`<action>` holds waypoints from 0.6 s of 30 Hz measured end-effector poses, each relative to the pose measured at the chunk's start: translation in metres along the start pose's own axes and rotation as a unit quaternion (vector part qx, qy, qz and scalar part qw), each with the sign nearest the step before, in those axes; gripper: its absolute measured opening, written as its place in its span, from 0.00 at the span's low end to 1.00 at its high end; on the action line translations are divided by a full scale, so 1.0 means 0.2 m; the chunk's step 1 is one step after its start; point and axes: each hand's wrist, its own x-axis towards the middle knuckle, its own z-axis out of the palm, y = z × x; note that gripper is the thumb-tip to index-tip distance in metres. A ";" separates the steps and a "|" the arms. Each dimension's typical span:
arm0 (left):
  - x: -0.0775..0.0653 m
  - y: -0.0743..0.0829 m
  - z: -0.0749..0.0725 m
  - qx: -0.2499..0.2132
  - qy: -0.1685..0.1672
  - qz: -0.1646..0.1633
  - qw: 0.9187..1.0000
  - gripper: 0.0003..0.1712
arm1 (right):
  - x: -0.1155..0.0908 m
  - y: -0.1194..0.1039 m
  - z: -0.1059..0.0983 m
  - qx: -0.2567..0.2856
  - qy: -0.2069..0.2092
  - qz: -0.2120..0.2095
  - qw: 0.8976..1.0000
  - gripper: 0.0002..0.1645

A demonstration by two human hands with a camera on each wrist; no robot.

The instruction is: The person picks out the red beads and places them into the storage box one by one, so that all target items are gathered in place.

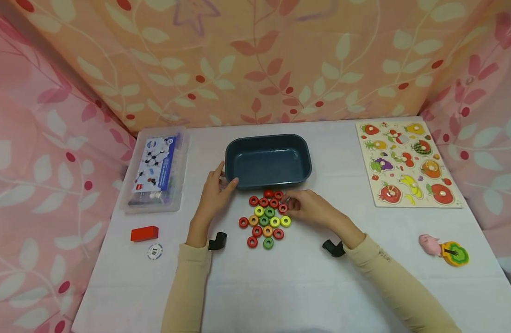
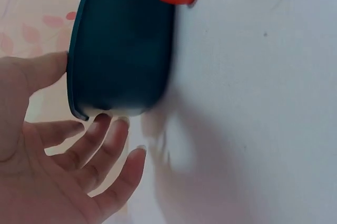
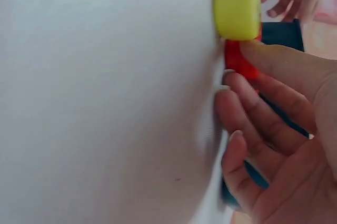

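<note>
Rings (image 1: 264, 221): a cluster of small wooden rings in red, yellow, orange and green, lying close together on the counter (image 1: 301, 296), directly on the near side of the tray (image 1: 269, 167) and between the two forearms. Red rings predominate along the edge nearest the tray; green, yellow and orange ones lie toward the middle.

Right hand (image 1: 307, 206): at the right edge of the cluster; the grip is nearly closed, thumb and forefinger pinching a red ring (image 3: 240, 60), the other fingers bent. A yellow ring (image 3: 237, 14) appears just beside the thumb in the right wrist view.

Left hand (image 1: 215, 192): at the near left corner of the tray; the grip is spread wide, thumb at the rim and fingertips against the outer wall, steadying rather than enclosing it.

Tray: dark blue-green, rectangular with rounded corners, upright on the counter beyond the rings.

Left of counter: a clear plastic box (image 1: 178, 202) with a printed sheet (image 1: 154, 164) under its lid; nearer, a red block (image 1: 145, 233) and, just beside it, a round chip (image 1: 154, 251) marked 10.

Right of counter: a fruit puzzle board (image 1: 422, 187) lying flat; nearer, a pink pig (image 1: 430, 245) against a tree piece (image 1: 455, 253).

Surround: leaf-patterned curtains (image 1: 255, 60) behind and on both sides.
</note>
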 end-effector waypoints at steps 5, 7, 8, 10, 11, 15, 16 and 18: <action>0.00 0.01 0.01 -0.011 0.014 0.005 1.000 0.44 | 0.00 0.03 0.01 0.005 0.010 -0.021 1.000 0.14; 0.00 0.02 0.01 -0.015 0.014 0.003 1.000 0.43 | 0.00 0.02 0.00 0.002 0.014 -0.025 1.000 0.14; 0.00 0.02 0.02 -0.017 0.014 0.001 1.000 0.43 | 0.01 0.02 -0.01 0.001 0.017 -0.025 1.000 0.14; 0.00 0.03 0.02 -0.020 0.013 -0.002 1.000 0.43 | 0.01 0.00 -0.03 0.006 0.025 -0.027 0.999 0.16; -0.01 0.04 0.02 -0.020 0.013 -0.004 1.000 0.42 | 0.01 -0.01 -0.05 0.012 0.032 -0.032 0.999 0.16; -0.01 0.05 0.02 -0.015 0.021 -0.009 1.000 0.41 | 0.05 -0.05 -0.11 0.054 0.073 -0.063 0.994 0.17; -0.02 0.06 0.02 -0.012 0.024 -0.010 1.000 0.41 | 0.07 -0.05 -0.12 0.064 0.088 -0.072 0.991 0.17; -0.02 0.07 0.02 -0.011 0.030 -0.012 0.999 0.41 | 0.11 -0.06 -0.14 0.075 0.121 -0.082 0.986 0.17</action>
